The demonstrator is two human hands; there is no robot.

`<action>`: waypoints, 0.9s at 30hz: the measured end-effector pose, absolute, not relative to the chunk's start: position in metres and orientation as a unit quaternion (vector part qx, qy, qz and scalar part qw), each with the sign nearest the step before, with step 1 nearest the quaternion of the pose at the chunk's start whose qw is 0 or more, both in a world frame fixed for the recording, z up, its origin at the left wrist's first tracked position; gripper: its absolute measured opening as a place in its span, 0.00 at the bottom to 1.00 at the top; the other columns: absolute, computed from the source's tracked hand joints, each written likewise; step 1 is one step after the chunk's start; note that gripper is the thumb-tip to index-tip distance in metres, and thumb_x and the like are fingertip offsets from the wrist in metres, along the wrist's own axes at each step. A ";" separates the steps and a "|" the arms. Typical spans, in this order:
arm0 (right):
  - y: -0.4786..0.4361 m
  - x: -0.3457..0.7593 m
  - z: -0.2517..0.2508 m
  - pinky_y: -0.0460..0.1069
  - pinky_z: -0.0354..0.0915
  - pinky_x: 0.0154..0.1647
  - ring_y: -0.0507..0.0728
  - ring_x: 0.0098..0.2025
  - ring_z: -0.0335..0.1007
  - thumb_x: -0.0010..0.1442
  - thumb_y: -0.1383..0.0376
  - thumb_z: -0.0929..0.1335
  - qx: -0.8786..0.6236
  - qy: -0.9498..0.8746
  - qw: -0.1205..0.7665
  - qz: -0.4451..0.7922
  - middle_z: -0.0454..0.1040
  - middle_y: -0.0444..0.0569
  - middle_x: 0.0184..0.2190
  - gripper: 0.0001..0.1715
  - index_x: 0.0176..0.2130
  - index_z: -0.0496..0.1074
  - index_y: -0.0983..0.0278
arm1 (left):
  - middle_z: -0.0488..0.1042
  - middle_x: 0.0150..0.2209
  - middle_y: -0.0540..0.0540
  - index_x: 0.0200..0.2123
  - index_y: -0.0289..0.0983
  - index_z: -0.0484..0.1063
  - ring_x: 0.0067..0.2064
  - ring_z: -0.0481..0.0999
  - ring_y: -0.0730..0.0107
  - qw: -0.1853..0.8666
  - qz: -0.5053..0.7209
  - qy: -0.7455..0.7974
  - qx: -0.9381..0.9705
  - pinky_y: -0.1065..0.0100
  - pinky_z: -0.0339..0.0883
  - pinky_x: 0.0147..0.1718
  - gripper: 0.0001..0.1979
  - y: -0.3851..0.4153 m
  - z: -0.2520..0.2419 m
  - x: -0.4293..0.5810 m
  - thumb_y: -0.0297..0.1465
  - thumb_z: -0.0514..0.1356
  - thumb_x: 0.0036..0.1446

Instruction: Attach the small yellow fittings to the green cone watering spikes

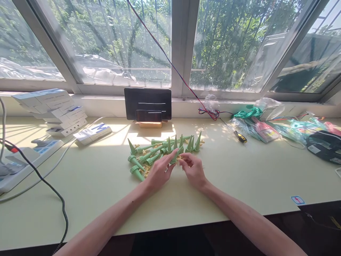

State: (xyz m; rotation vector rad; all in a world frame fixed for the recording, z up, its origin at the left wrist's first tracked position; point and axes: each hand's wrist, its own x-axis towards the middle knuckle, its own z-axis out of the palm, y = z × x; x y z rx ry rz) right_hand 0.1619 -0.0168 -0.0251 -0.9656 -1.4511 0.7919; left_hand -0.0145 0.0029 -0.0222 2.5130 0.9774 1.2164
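Note:
In the middle of the table, my left hand [159, 171] is closed around a green plastic watering spike [174, 158], its tip pointing up and away. My right hand [194, 170] pinches at a small yellowish valve piece [178, 158] by the spike's lower end; the fingers partly hide where the two meet. Just beyond my hands, several like spikes stand upright on their caps, among them one at the right [197, 143]. Others lie in a pile to the left, such as a capped spike [136, 172], with yellowish valve pieces [146, 170] among them.
A tablet [147, 99] and a phone [148, 115] lean on a wooden stand [150, 124]. White boxes [64, 113] and a power strip [50, 151] are at the left. Rightward lie a screwdriver [240, 137], plastic bags [266, 129] and a black pouch [325, 145].

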 end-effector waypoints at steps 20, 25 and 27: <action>-0.012 0.159 -0.020 0.46 0.60 0.21 0.50 0.21 0.62 0.60 0.55 0.71 -0.388 -0.542 0.569 0.482 0.72 0.44 0.25 0.15 0.39 0.71 0.63 | 0.74 0.49 0.41 0.62 0.41 0.57 0.36 0.76 0.69 0.118 0.404 0.372 0.827 0.64 0.73 0.39 0.24 0.005 -0.024 -0.014 0.25 0.54 0.65; -0.009 0.159 -0.020 0.46 0.57 0.20 0.48 0.20 0.59 0.57 0.53 0.73 -0.358 -0.481 0.556 0.575 0.72 0.43 0.23 0.17 0.34 0.72 0.65 | 0.70 0.54 0.40 0.63 0.42 0.59 0.51 0.74 0.62 0.128 0.405 0.341 0.839 0.63 0.73 0.46 0.23 0.005 -0.019 -0.013 0.24 0.51 0.66; -0.008 0.159 -0.020 0.45 0.56 0.20 0.48 0.20 0.60 0.56 0.53 0.74 -0.349 -0.463 0.537 0.613 0.71 0.44 0.23 0.18 0.32 0.73 0.66 | 0.69 0.55 0.40 0.63 0.43 0.59 0.54 0.73 0.61 0.126 0.408 0.333 0.841 0.62 0.73 0.48 0.23 0.004 -0.016 -0.013 0.24 0.51 0.67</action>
